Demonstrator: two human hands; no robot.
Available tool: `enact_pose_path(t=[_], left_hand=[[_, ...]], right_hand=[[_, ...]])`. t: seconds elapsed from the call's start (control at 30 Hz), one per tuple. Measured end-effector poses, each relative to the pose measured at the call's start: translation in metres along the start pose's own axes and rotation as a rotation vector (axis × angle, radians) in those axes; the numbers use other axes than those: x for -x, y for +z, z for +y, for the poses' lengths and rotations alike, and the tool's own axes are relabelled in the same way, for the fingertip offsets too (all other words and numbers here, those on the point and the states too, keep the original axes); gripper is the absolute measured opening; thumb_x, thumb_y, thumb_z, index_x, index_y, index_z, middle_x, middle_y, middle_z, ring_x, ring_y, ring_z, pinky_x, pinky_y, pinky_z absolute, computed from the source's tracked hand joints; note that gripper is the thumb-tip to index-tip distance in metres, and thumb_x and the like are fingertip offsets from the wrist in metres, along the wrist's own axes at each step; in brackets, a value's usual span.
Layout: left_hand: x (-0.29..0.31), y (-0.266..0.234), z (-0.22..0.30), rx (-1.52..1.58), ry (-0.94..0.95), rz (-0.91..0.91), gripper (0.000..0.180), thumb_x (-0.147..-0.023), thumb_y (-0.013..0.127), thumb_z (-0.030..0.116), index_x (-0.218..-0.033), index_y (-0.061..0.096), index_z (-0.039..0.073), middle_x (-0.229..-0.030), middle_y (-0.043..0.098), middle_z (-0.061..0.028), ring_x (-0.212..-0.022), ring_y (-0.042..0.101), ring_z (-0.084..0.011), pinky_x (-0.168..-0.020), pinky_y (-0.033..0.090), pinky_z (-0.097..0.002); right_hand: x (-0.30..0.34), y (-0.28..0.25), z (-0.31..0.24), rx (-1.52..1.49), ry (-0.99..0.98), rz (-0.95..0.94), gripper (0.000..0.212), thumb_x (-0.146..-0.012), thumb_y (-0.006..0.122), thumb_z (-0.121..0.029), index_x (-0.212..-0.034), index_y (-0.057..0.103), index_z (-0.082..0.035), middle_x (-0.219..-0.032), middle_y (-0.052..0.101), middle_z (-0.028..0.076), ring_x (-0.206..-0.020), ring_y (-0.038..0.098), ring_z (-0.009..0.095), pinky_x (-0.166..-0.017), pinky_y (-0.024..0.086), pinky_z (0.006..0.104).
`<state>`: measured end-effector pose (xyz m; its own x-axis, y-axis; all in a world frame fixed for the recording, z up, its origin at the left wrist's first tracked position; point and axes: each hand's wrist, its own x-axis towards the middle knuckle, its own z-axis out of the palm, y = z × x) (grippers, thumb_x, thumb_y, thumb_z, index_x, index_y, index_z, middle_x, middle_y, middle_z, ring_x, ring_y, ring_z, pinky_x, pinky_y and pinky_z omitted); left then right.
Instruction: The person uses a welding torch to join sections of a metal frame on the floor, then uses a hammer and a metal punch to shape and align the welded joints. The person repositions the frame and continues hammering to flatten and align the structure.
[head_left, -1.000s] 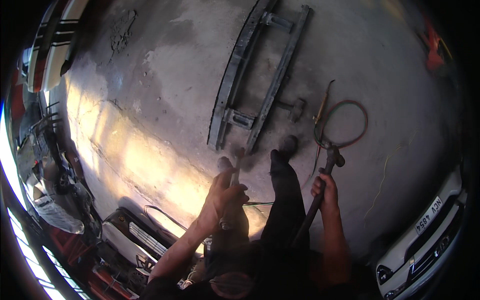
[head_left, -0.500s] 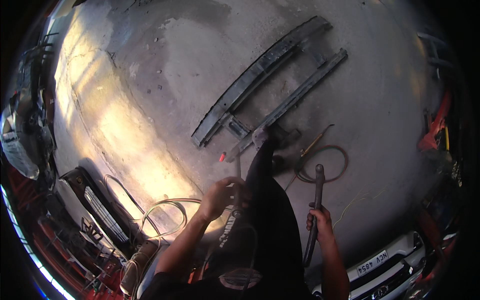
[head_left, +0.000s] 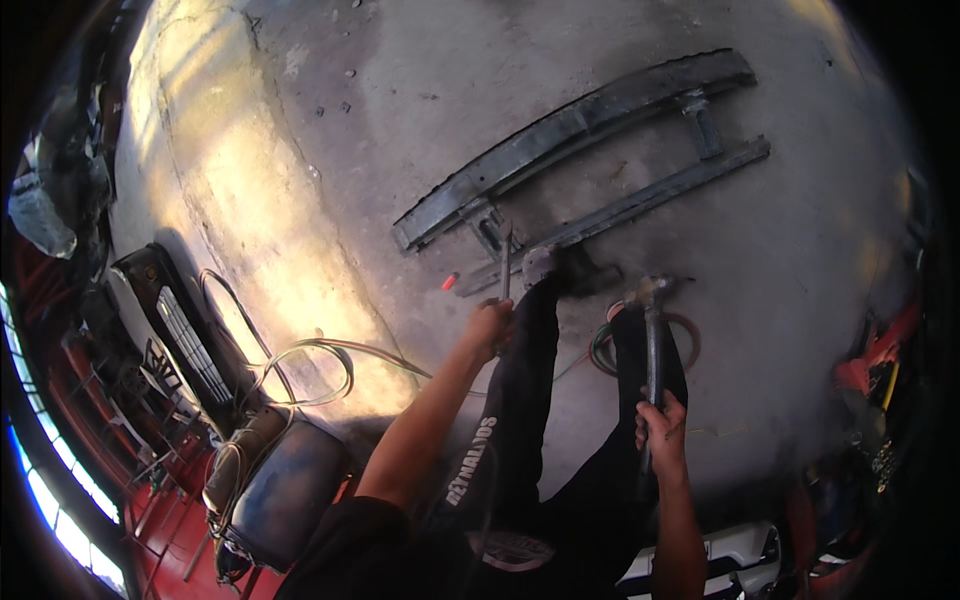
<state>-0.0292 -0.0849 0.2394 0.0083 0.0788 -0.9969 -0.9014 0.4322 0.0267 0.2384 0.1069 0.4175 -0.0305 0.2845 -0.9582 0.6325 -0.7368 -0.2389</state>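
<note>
My left hand (head_left: 490,326) is closed around a slim metal bar (head_left: 505,265), whose far end reaches the bracket at the left end of a metal frame. That frame (head_left: 565,135) looks like a car bumper beam: a wide curved rail and a narrower straight rail (head_left: 660,197), joined by short brackets. One of my feet (head_left: 540,263) is at the narrower rail. On the right, my right hand (head_left: 662,430) grips a long-handled hammer (head_left: 654,350), head pointing away from me over my right leg. Whether the bar touches the bracket I cannot tell.
A small red object (head_left: 451,281) lies by the frame's left end. Hoses (head_left: 335,345) loop across the floor from a cylinder (head_left: 285,490). A dark car grille part (head_left: 170,320) stands at left. Behind my right arm is a white car front (head_left: 740,552).
My left hand has moved forward, bringing the bar up to the frame's left bracket. My right leg now shows forward under the hammer, over the coiled hose. The view has shifted and turned.
</note>
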Motion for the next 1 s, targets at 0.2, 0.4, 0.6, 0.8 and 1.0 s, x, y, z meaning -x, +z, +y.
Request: enact_pose_path(t=[0.2, 0.4, 0.6, 0.8, 1.0], left_hand=[[-0.013, 0.042, 0.004, 0.083, -0.003, 0.002, 0.039, -0.106, 0.053, 0.038, -0.13, 0.054, 0.007, -0.082, 0.051, -0.0032, -0.057, 0.046, -0.0119, -0.044, 0.035, -0.0277], [-0.042, 0.061, -0.01, 0.148, -0.012, 0.085, 0.043, -0.107, 0.05, 0.042, -0.133, 0.05, 0.008, -0.08, 0.047, -0.0024, -0.059, 0.044, -0.0121, -0.048, 0.038, -0.0288], [-0.072, 0.097, -0.019, 0.177, 0.01, 0.245, 0.041, -0.109, 0.047, 0.043, -0.129, 0.051, 0.008, -0.076, 0.044, -0.0018, -0.057, 0.042, -0.0125, -0.048, 0.038, -0.0292], [-0.136, 0.11, -0.014, 0.347, 0.109, 0.265, 0.033, -0.11, 0.042, 0.042, -0.117, 0.051, 0.011, -0.07, 0.039, 0.0, -0.054, 0.037, -0.0121, -0.047, 0.033, -0.0295], [-0.141, 0.101, -0.028, 0.396, 0.064, 0.27, 0.029, -0.11, 0.042, 0.041, -0.115, 0.05, 0.014, -0.069, 0.037, 0.0017, -0.052, 0.035, -0.0107, -0.044, 0.027, -0.0283]], right_hand=[[-0.035, 0.0, -0.01, -0.179, 0.078, -0.097, 0.035, -0.096, 0.065, -0.017, -0.126, 0.053, -0.003, -0.065, 0.048, 0.0, -0.046, 0.045, 0.008, -0.04, 0.038, 0.0263], [-0.108, -0.045, -0.012, -0.188, 0.126, -0.343, 0.04, -0.088, 0.065, -0.013, -0.124, 0.054, 0.0, -0.067, 0.052, 0.003, -0.047, 0.049, 0.013, -0.042, 0.042, 0.0303], [-0.167, -0.092, -0.038, -0.055, 0.19, -0.388, 0.034, -0.082, 0.066, -0.012, -0.114, 0.058, 0.0, -0.068, 0.053, 0.004, -0.047, 0.05, 0.013, -0.042, 0.041, 0.0294], [-0.234, -0.065, -0.041, -0.101, 0.219, -0.266, 0.026, -0.099, 0.061, -0.027, -0.118, 0.056, -0.01, -0.065, 0.045, -0.002, -0.046, 0.044, 0.008, -0.04, 0.038, 0.0269], [-0.271, -0.033, -0.032, -0.134, 0.24, -0.259, 0.022, -0.101, 0.061, -0.031, -0.111, 0.056, -0.012, -0.065, 0.044, -0.003, -0.046, 0.043, 0.008, -0.04, 0.036, 0.0261]])
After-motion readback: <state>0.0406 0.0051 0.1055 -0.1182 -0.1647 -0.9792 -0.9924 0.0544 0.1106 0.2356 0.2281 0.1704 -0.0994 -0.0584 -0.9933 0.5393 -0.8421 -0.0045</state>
